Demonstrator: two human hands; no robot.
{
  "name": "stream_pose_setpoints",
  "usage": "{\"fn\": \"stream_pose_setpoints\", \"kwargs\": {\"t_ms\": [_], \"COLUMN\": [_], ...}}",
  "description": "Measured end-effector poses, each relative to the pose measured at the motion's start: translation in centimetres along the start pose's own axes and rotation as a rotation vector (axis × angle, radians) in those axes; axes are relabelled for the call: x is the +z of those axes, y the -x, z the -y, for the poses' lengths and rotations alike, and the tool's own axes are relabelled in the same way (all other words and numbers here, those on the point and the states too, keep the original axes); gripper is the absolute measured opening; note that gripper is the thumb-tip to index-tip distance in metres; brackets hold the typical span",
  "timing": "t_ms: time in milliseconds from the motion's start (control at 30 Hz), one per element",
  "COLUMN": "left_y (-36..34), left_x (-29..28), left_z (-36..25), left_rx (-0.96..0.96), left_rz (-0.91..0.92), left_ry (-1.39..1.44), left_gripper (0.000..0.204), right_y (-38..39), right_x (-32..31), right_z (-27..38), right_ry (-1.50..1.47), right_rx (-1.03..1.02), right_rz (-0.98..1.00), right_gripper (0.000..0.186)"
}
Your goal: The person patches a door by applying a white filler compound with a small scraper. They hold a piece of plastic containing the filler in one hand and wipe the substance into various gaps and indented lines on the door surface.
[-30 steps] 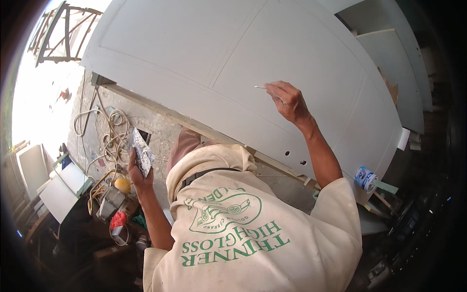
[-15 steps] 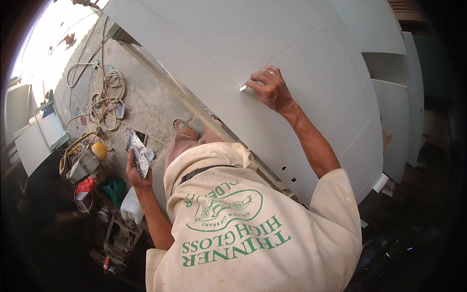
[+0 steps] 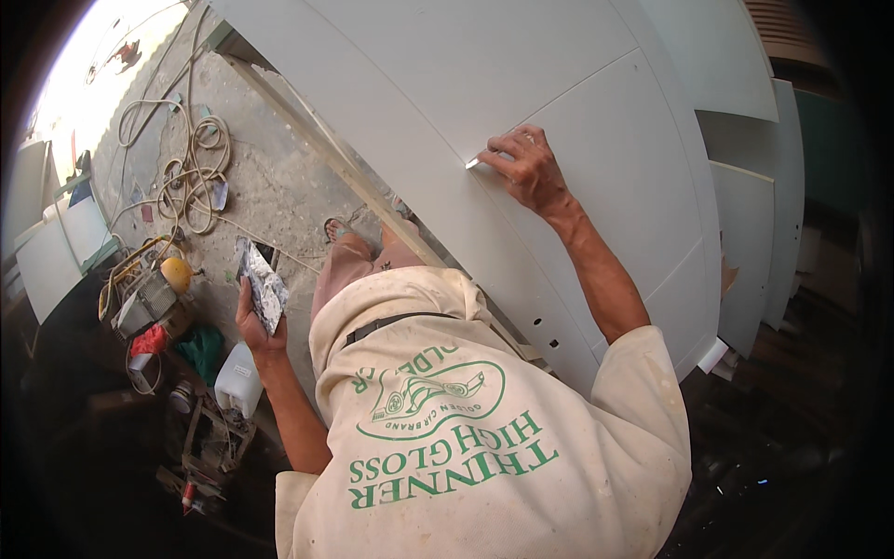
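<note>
A large pale grey panel (image 3: 596, 233) with thin grooves lies in front of me, from the upper middle to the right. Over it my right hand (image 3: 531, 170) is closed around a small flat scraper (image 3: 473, 163), most of which the fingers hide. Its whitish edge touches or nearly touches the panel close to where two grooves meet. Off to the left, away from the panel, my left hand (image 3: 258, 326) grips a flat board (image 3: 267, 287) smeared with white and grey paste, like putty. The thumb lies along the board's near side.
A wooden rail (image 3: 349, 168) runs along the panel's left edge. On the concrete floor lie a coiled hose (image 3: 191, 177), a machine with a yellow part (image 3: 154, 298) and a white jerrycan (image 3: 238, 380). More grey panels (image 3: 745, 247) stand at the right.
The view has shifted slightly, moving the floor things left. My right hand and scraper remain near the same groove crossing, with the hand turned a little. My left hand still holds the board.
</note>
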State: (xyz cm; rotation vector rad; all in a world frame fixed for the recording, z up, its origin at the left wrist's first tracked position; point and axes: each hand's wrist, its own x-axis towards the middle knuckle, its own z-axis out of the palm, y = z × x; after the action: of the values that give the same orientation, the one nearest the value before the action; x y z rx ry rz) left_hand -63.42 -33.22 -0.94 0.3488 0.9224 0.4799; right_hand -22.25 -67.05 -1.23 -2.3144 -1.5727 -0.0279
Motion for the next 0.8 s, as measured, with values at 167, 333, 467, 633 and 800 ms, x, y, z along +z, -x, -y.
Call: {"fn": "stream_pose_setpoints", "kwargs": {"t_ms": [167,333,467,633,800], "left_y": [0.0,0.0,-0.2,0.3,0.0], "left_x": [0.1,0.2,-0.6,-0.3,-1.6], "left_z": [0.1,0.1,-0.1,0.1,0.2], "left_rx": [0.016,0.015,0.010,0.048,0.018], "left_rz": [0.007,-0.002,0.023,-0.024,0.019], "left_ry": [-0.001,0.002,0.010,-0.015,0.022], "left_gripper": [0.033,0.034,0.035,0.035,0.034], "right_y": [-0.1,-0.4,-0.7,-0.6,0.4], "right_x": [-0.1,-0.5,-0.7,-2.1,-2.8], "right_z": [0.0,0.2,-0.2,-3.4,-0.2], "right_ry": [0.000,0.036,0.064,0.174,-0.068], "right_rx": [-0.006,-0.031,-0.044,0.045,0.290], "right_rz": [0.014,0.047,0.042,-0.024,-0.144], "right_gripper": [0.030,0.031,0.029,0.024,0.017]}}
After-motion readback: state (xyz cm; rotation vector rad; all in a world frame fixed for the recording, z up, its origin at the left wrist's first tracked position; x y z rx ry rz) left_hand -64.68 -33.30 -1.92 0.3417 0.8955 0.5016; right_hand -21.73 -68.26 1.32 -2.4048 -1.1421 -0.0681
